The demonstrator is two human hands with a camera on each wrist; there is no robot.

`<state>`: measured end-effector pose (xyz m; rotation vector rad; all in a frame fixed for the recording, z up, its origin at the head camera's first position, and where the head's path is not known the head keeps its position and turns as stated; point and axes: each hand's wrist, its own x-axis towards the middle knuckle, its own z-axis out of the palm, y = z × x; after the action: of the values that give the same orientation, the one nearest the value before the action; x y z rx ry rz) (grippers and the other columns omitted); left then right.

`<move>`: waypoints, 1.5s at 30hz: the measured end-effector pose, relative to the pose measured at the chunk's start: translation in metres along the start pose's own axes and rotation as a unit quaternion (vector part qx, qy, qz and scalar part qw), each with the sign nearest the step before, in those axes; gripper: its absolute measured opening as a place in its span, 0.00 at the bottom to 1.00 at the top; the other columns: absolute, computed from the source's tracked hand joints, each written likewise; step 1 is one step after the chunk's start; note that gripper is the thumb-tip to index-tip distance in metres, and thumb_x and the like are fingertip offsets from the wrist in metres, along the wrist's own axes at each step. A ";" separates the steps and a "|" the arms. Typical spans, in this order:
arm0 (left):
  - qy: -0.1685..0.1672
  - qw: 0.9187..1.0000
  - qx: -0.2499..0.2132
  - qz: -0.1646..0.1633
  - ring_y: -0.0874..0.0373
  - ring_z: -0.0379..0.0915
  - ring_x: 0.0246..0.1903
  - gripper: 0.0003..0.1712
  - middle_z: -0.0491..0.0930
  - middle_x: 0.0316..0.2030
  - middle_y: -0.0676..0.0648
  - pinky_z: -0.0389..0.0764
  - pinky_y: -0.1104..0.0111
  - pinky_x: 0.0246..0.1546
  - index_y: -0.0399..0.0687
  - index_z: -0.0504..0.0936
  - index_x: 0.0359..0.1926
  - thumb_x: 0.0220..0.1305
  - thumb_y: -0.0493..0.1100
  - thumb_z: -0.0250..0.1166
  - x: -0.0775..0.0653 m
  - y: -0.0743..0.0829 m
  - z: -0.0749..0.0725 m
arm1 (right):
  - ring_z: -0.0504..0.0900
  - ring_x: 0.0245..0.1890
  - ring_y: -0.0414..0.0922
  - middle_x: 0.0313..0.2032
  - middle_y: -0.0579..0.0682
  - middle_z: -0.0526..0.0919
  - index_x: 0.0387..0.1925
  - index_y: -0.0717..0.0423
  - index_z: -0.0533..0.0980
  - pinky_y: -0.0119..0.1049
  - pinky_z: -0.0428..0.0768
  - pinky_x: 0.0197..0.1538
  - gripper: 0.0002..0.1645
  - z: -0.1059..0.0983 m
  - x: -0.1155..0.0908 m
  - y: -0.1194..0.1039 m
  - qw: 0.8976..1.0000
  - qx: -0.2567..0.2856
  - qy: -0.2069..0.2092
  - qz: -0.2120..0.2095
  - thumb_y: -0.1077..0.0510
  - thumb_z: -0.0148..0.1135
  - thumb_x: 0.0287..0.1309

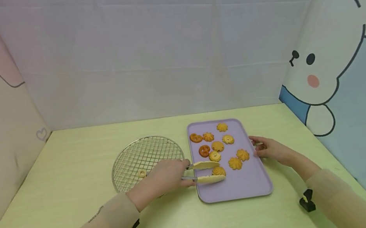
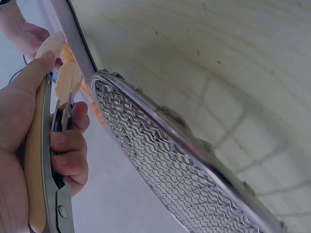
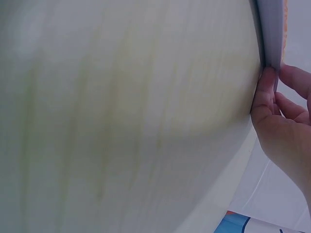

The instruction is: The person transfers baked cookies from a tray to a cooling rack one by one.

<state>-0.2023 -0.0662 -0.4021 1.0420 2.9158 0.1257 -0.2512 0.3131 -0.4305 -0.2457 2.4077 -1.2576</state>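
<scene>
My left hand (image 1: 165,177) grips a pair of metal tongs (image 2: 47,160) with cream scalloped tips. The tips (image 1: 211,179) lie either side of a round swirled cookie (image 1: 218,171) on the lilac tray (image 1: 237,188); whether they squeeze it I cannot tell. At the tray's right edge, my right hand (image 1: 273,150) holds the rim between thumb and fingers, seen close in the right wrist view. Several other cookies lie on the tray, among them a pretzel-shaped one (image 1: 204,150) and a flower-shaped one (image 1: 235,163).
Left of the tray stands a round wire rack (image 1: 129,157), partly under my left forearm. One small ring-shaped cookie (image 1: 142,173) is on it. White wall panels (image 1: 160,54) enclose the pale yellow-green table (image 1: 79,157) at the back and sides.
</scene>
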 end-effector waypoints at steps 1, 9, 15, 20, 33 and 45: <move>0.002 1.000 0.001 0.001 0.63 0.64 0.18 0.30 0.69 0.20 0.57 0.66 0.70 0.15 0.50 0.76 0.37 0.51 0.71 0.63 0.000 0.000 0.000 | 0.68 0.50 0.52 0.60 0.66 0.62 0.70 0.65 0.51 0.29 0.74 0.46 0.39 0.000 0.000 -0.001 1.000 0.002 0.001 0.002 0.61 0.56 0.63; 0.013 1.000 0.007 0.012 0.63 0.64 0.18 0.28 0.69 0.20 0.58 0.66 0.70 0.15 0.51 0.76 0.36 0.51 0.70 0.63 0.000 -0.001 -0.001 | 0.67 0.51 0.53 0.60 0.66 0.62 0.70 0.66 0.50 0.29 0.74 0.45 0.39 0.001 -0.002 -0.004 1.000 0.009 0.000 0.002 0.62 0.56 0.63; 0.006 1.000 0.009 0.006 0.64 0.64 0.19 0.28 0.70 0.20 0.58 0.67 0.70 0.16 0.52 0.76 0.37 0.51 0.69 0.63 -0.001 -0.001 -0.003 | 0.67 0.50 0.53 0.59 0.67 0.62 0.70 0.67 0.50 0.28 0.74 0.44 0.39 0.001 -0.002 -0.004 1.000 0.015 0.000 -0.001 0.63 0.55 0.63; 0.003 1.000 -0.005 0.000 0.65 0.64 0.20 0.26 0.69 0.21 0.59 0.67 0.71 0.16 0.53 0.76 0.38 0.51 0.68 0.64 -0.005 -0.003 -0.006 | 0.67 0.50 0.53 0.59 0.67 0.61 0.70 0.67 0.50 0.27 0.74 0.44 0.39 0.001 -0.001 -0.004 1.000 0.020 0.000 -0.001 0.64 0.55 0.63; 0.003 0.998 -0.046 -0.030 0.64 0.67 0.20 0.26 0.74 0.24 0.60 0.70 0.70 0.19 0.54 0.78 0.45 0.53 0.65 0.66 -0.016 -0.011 -0.026 | 0.66 0.49 0.52 0.59 0.66 0.62 0.70 0.66 0.50 0.27 0.74 0.44 0.39 0.001 -0.001 -0.004 1.000 0.021 0.001 0.011 0.63 0.56 0.63; 0.034 0.997 -0.052 -0.051 0.66 0.67 0.20 0.28 0.79 0.29 0.59 0.70 0.71 0.18 0.55 0.78 0.48 0.52 0.64 0.67 -0.028 -0.024 -0.042 | 0.66 0.50 0.52 0.59 0.66 0.61 0.70 0.66 0.50 0.28 0.74 0.44 0.40 0.002 -0.001 -0.005 1.000 0.019 0.003 0.013 0.64 0.56 0.62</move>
<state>-0.1985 -0.1057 -0.3625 0.8898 2.9792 0.3110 -0.2500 0.3092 -0.4276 -0.1977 2.3818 -1.2935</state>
